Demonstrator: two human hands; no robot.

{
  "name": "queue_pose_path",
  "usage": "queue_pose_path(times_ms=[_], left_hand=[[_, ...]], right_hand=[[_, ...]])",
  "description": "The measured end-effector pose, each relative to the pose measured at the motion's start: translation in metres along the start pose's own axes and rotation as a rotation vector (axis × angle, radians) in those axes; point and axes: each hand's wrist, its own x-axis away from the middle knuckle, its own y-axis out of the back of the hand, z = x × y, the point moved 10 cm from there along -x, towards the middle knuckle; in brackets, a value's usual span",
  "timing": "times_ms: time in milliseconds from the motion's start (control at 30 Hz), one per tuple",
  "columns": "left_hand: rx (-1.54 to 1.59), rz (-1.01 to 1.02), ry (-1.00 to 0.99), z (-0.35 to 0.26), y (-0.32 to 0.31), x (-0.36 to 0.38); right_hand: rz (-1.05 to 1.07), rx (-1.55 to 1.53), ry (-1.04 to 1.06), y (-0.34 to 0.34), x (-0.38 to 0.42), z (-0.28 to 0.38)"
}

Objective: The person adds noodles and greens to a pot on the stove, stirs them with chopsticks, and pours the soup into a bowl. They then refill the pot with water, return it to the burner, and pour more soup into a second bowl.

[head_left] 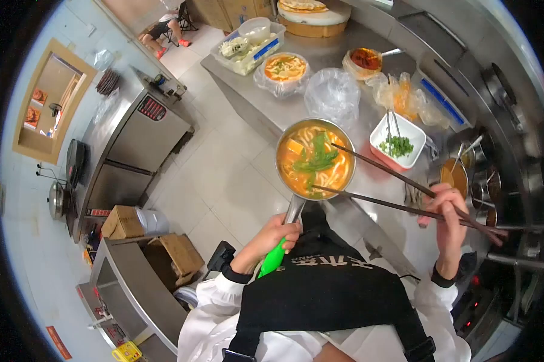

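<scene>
My left hand (274, 234) is closed round the green-handled end of a metal saucepan (279, 158). Orange-red broth with noodles, green leaves and a yellow block fills the pan. Long dark chopsticks (392, 204) are held in my right hand (448, 211), spread apart, their tips in the soup. Beyond the pan lies a clear plastic bag (332, 96), with a plastic-lined bowl of soup noodles (285, 67) to its left. A white square dish (412, 133) of chopped green onion, with tongs in it, stands right of the pan.
On the steel counter (236, 90) are a tub of pale food (253, 48), a bowl of red sauce (365, 60) and sauce pots (454, 175) at right. A person (166, 27) sits far back. Cardboard boxes (122, 223) stand lower left.
</scene>
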Motion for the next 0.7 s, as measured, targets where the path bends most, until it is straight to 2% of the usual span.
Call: queue_pose_path(times_ms=[67,100,167,267,367,700], left_hand=[[-0.031,-0.005,0.001,-0.023,0.004,-0.020],[-0.052,-0.009,0.011,-0.035,0.006,-0.028],[-0.080,-0.023,0.016,-0.056,0.009,-0.042],[-0.141,-0.035,-0.007,-0.094,0.014,-0.068],[-0.186,-0.038,-0.019,-0.118,0.021,-0.092],[-0.278,-0.031,-0.072,-0.198,0.039,-0.155]], right_hand=[[0.005,0.060,-0.081,-0.005,-0.033,-0.030],[-0.003,0.079,-0.037,-0.010,-0.052,-0.041],[-0.066,-0.060,-0.143,-0.017,-0.083,-0.071],[-0.138,-0.167,-0.153,-0.007,-0.123,-0.109],[-0.223,-0.169,-0.053,-0.004,-0.162,-0.121],[-0.427,-0.268,-0.029,-0.007,-0.228,-0.127]])
